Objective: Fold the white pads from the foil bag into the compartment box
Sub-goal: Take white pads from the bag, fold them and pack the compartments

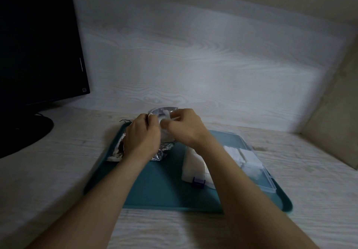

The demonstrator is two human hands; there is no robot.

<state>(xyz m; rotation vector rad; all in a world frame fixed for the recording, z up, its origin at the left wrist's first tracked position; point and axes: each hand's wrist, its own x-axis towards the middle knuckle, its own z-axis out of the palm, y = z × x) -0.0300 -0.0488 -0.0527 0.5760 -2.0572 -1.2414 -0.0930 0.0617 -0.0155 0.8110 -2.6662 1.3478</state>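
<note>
It is dim here, and everything I see looks grey and soft. The brightest spot is a pale patch on the wall (222, 70) ahead, fading into the corners. The monitor (34, 41) is a black mass without detail. The foil bag (164, 111) gripped in my left hand (141, 136) gives small glints. My right hand (186, 126) and the white pad (165, 134) it pinches are smeared by motion blur. Straight lines bow near the frame's edges.

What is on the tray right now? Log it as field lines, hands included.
tray: teal, on the wood-grain table
foil bag: far left of tray, mouth open, gripped by left hand
white pad: at the bag mouth, pinched by right hand
compartment box: right side of tray, lid open, white pads inside
monitor: far left, screen dark
</note>
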